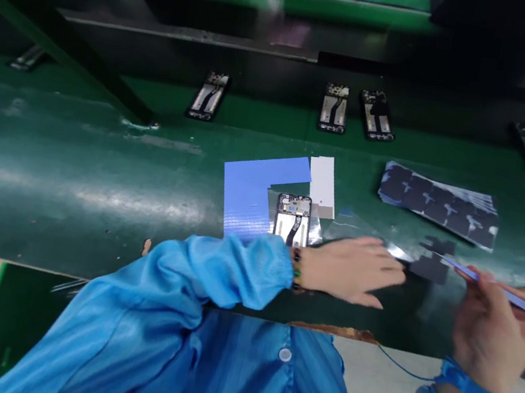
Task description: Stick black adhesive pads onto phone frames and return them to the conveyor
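Observation:
My right hand (498, 326) is closed around blue tweezers (522, 304), whose tips touch a dark grey cut-out sheet (431, 267) on the green bench. My left hand (354, 269) reaches across toward that sheet, palm down with its fingers apart, and holds nothing. Beside my left wrist lies an opened phone (294, 210), its lower end hidden by the sleeve. A blue L-shaped sheet (245, 193) and a white card (323, 181) lie around the phone. Clear film (353, 227) is behind my left hand.
A stack of dark die-cut sheets (439, 202) lies at the right. Further back are several opened phones, including one at centre left (208, 96) and one near the middle (334, 109). A green post (78, 56) slants down at the left. A green bin (18, 329) stands below the bench edge.

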Demonstrator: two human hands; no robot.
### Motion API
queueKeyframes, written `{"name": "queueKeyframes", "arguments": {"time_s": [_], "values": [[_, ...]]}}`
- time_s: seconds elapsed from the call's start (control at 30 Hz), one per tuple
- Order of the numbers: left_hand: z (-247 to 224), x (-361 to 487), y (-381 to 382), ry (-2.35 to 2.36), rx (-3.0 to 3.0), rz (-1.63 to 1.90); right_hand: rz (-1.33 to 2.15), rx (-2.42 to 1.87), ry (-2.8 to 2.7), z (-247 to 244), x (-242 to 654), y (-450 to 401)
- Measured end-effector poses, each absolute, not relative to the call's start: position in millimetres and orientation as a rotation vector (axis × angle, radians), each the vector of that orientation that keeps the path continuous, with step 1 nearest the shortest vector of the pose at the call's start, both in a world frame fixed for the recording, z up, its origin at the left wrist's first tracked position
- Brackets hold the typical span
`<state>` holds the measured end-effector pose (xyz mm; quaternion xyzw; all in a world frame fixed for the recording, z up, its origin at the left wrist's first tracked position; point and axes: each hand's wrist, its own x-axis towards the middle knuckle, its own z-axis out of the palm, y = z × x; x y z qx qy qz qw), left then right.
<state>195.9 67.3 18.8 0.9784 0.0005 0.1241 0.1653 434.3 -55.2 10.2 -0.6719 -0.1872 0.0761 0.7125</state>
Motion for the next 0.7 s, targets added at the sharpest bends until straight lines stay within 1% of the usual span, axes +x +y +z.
{"name": "queueKeyframes", "arguments": {"time_s": [0.07,0.17,0.27,0.4,0.53,0.7], "values": [[25,154,95,0.199,2.738,0.386,0.281,-1.477,-0.474,14,409,-40],[24,88,131,0.647,2.626,0.484,0.469,-1.454,-0.539,11,367,-16],[13,44,142,0.872,2.516,0.499,0.659,-1.426,-0.631,3,327,6],[0,31,136,0.899,2.443,0.488,0.790,-1.397,-0.710,-10,290,23],[-7,36,135,0.848,2.415,0.545,0.778,-1.398,-0.713,-20,274,24],[-10,36,136,0.868,2.461,0.571,0.775,-1.433,-0.744,-21,265,23]]}}
